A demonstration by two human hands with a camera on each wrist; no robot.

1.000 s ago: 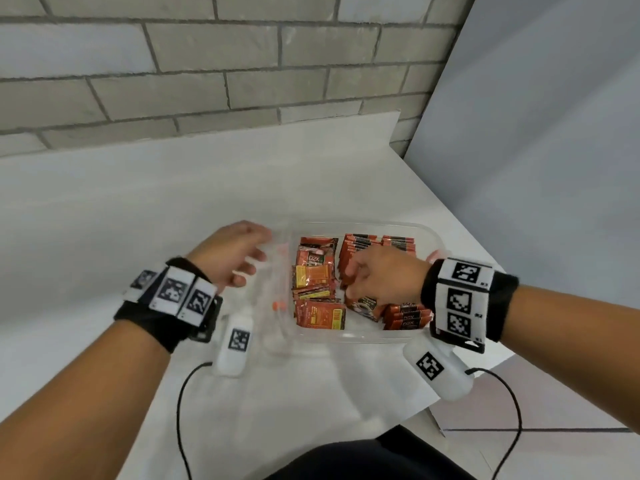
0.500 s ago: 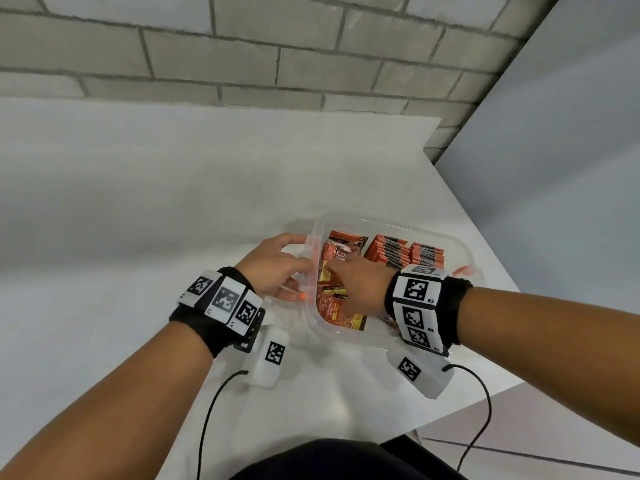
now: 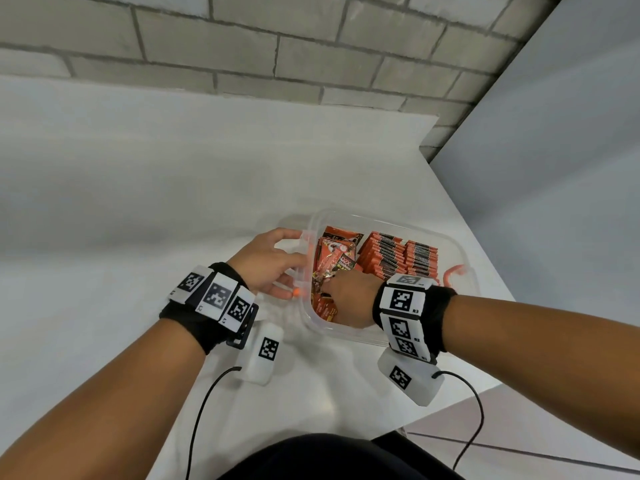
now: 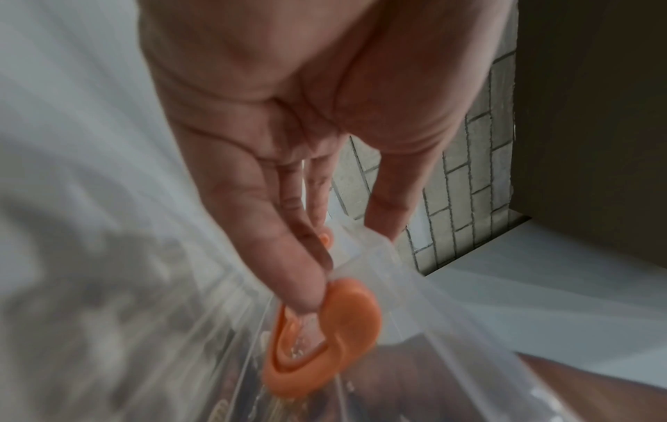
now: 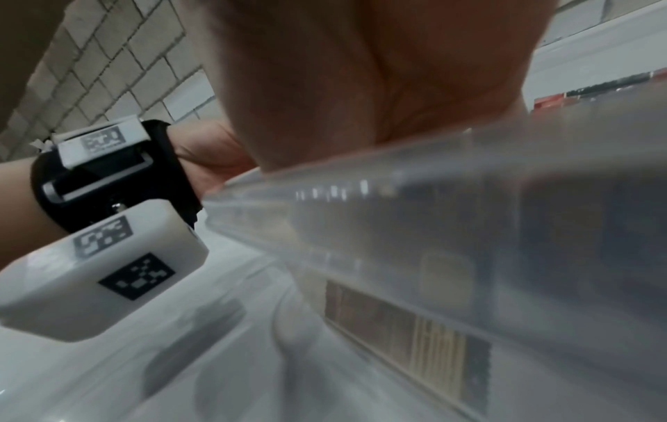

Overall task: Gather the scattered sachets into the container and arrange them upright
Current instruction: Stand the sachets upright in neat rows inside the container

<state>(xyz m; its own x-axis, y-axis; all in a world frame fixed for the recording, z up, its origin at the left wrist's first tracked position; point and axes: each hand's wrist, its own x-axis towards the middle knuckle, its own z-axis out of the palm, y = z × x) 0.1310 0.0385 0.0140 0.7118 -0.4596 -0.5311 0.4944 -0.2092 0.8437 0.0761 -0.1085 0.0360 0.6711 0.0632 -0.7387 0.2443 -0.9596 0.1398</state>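
The left hand (image 3: 268, 263) holds the left end of the container (image 3: 460, 252): its fingers (image 4: 288, 271) and thumb are curled around the clear flap there, and the little finger touches an orange clip (image 4: 325, 322) on that flap. The right hand (image 3: 349, 299) is inside the container at its near left part, palm down on the sachets (image 3: 329, 265). Its fingers are hidden under the hand in the head view, and the right wrist view shows only the palm (image 5: 379, 71) above the rim, so I cannot tell if it grasps a sachet.

The container is a clear plastic box standing on the white desk (image 3: 138, 202), close to the desk's right edge. On its right side two rows of sachets (image 3: 401, 259) stand upright, packed close together. On the left side the sachets lie loose and tilted, some flat. A second orange clip (image 3: 453, 271) is at the right end of the container.

Both wrists wear black bands with white marker tags (image 3: 401, 299), and a cable (image 3: 207, 410) runs from each. Behind the desk is a grey brick wall (image 3: 311, 46).
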